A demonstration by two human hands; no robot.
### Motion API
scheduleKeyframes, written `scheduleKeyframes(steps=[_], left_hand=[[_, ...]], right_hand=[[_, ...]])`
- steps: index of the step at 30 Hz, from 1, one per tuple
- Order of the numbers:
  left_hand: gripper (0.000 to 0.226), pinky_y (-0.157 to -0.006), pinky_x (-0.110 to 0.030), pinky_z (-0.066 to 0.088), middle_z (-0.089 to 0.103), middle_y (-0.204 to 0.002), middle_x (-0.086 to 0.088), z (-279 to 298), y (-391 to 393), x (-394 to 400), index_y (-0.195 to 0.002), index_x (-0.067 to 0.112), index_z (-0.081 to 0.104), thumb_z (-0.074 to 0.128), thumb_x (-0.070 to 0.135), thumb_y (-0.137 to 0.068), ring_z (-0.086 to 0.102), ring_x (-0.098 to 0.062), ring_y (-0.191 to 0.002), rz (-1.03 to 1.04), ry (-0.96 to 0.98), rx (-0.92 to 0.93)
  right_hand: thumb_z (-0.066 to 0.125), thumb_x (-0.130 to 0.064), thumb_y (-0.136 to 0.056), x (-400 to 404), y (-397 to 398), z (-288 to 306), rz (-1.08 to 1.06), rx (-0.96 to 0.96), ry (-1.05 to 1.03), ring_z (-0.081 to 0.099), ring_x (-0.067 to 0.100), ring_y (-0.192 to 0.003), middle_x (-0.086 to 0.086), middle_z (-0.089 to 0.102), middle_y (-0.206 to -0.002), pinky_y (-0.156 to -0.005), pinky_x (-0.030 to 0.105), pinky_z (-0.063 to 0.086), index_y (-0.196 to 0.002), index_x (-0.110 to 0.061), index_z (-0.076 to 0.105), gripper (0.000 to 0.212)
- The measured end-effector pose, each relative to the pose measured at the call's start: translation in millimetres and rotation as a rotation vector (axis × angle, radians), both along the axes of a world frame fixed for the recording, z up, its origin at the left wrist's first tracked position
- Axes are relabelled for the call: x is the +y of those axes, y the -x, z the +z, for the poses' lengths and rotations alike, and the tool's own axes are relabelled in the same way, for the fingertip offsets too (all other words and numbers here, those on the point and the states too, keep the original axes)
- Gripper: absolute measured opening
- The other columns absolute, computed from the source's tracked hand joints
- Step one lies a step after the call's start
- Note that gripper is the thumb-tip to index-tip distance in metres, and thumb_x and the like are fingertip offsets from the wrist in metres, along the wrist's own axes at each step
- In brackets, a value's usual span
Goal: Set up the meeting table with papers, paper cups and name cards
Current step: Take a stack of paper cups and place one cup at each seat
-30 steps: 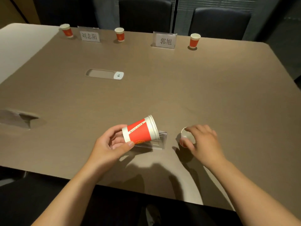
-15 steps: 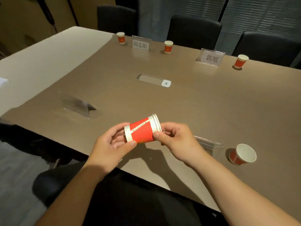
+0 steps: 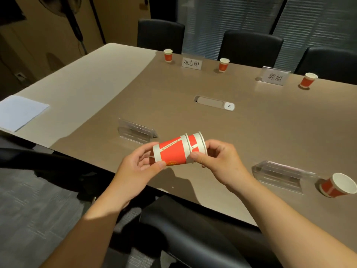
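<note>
Dark chairs [image 3: 251,47], window blinds [image 3: 222,24]

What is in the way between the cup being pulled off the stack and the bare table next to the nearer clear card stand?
Nothing visible. The right hand pinches the outer cup of the stack; the table beside the clear stand lies bare.

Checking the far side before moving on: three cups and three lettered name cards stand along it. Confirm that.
Not quite. The head view shows three cups along the far side, but only two lettered name cards, not three. The rest holds.
</note>
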State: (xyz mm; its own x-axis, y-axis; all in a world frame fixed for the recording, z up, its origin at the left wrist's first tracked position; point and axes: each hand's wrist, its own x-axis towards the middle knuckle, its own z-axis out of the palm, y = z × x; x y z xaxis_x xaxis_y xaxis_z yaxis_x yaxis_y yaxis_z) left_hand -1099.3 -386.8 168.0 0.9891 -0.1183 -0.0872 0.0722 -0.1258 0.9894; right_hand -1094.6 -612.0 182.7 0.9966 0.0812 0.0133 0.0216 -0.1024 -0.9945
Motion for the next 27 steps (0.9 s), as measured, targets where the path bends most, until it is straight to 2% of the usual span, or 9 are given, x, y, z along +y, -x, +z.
scheduleKeyframes(steps=[4,6,9,12,13,17,23,25,27], left_hand=[[0.050,-0.082,-0.018,0.054,0.071,-0.114,0.000,-13,-36,14,-0.130,0.020,0.057,0.070,0.002,-0.085,0.069,-0.012,-0.104,-0.009,-0.027,0.039],[0.050,-0.081,-0.020,0.054,0.073,-0.111,0.000,-22,-57,18,-0.130,0.021,0.057,0.070,0.002,-0.085,0.069,-0.014,-0.104,-0.032,-0.049,0.065],[0.050,-0.083,-0.020,0.054,0.071,-0.114,-0.003,-32,-81,16,-0.130,0.018,0.057,0.070,0.000,-0.085,0.069,-0.015,-0.104,-0.072,-0.062,0.092],[0.052,-0.080,-0.016,0.053,0.070,-0.115,-0.006,-40,-95,9,-0.129,0.013,0.057,0.073,-0.001,-0.082,0.069,-0.014,-0.101,-0.086,-0.069,0.101],[0.053,-0.079,-0.016,0.053,0.070,-0.115,-0.005,-43,-99,6,-0.128,0.014,0.057,0.074,-0.001,-0.081,0.070,-0.013,-0.100,-0.092,-0.070,0.113],[0.052,-0.076,-0.015,0.054,0.069,-0.116,-0.006,-54,-113,2,-0.126,0.015,0.057,0.072,-0.007,-0.081,0.070,-0.016,-0.101,-0.118,-0.078,0.153],[0.063,-0.082,-0.018,0.055,0.067,-0.118,-0.009,-59,-125,8,-0.128,0.012,0.055,0.074,0.013,-0.068,0.070,-0.016,-0.101,-0.187,-0.060,0.119],[0.062,-0.082,-0.019,0.054,0.067,-0.119,-0.010,-59,-129,18,-0.128,0.011,0.056,0.073,0.013,-0.068,0.070,-0.014,-0.100,-0.195,-0.043,0.105],[0.059,-0.081,-0.019,0.055,0.068,-0.118,-0.009,-58,-135,29,-0.125,0.014,0.057,0.073,0.012,-0.068,0.070,-0.011,-0.098,-0.181,-0.021,0.103]], right_hand=[[0.069,-0.006,-0.088,-11,-28,-15,-0.089,-0.005,0.053,0.054,0.004,-0.057,-0.006,0.066,-0.065,-0.059,0.018,0.043,-0.083,-0.013,0.071,0.008],[0.068,-0.008,-0.089,-22,-48,-30,-0.127,0.004,0.186,0.057,0.002,-0.062,-0.005,0.069,-0.067,-0.062,0.019,0.045,-0.082,-0.012,0.071,0.008],[0.066,-0.021,-0.090,-43,-73,-66,-0.188,0.014,0.655,0.056,0.019,-0.064,0.010,0.063,-0.069,-0.061,0.036,0.044,-0.077,-0.009,0.063,0.018],[0.058,-0.021,-0.092,-53,-84,-95,-0.156,-0.027,1.084,0.062,0.035,-0.081,0.008,0.068,-0.085,-0.067,0.038,0.047,-0.084,-0.014,0.059,0.011],[0.055,-0.018,-0.092,-54,-86,-101,-0.132,-0.016,1.189,0.061,0.036,-0.088,0.008,0.069,-0.094,-0.072,0.036,0.046,-0.091,-0.016,0.061,0.007],[0.056,-0.012,-0.087,-52,-91,-124,0.160,0.221,1.562,0.056,0.029,-0.112,0.006,0.064,-0.116,-0.091,0.035,0.037,-0.115,-0.019,0.060,0.030],[0.053,-0.035,-0.093,-55,-87,-134,0.114,0.282,1.586,0.047,0.025,-0.125,0.003,0.058,-0.132,-0.098,0.037,0.035,-0.130,-0.023,0.055,0.039],[0.053,-0.038,-0.094,-48,-84,-122,-0.020,0.190,1.498,0.048,0.025,-0.125,0.000,0.058,-0.132,-0.097,0.037,0.035,-0.130,-0.024,0.056,0.039],[0.057,-0.031,-0.094,-32,-83,-106,-0.177,0.022,1.269,0.057,0.025,-0.114,-0.001,0.065,-0.119,-0.091,0.036,0.041,-0.121,-0.022,0.064,0.029]])
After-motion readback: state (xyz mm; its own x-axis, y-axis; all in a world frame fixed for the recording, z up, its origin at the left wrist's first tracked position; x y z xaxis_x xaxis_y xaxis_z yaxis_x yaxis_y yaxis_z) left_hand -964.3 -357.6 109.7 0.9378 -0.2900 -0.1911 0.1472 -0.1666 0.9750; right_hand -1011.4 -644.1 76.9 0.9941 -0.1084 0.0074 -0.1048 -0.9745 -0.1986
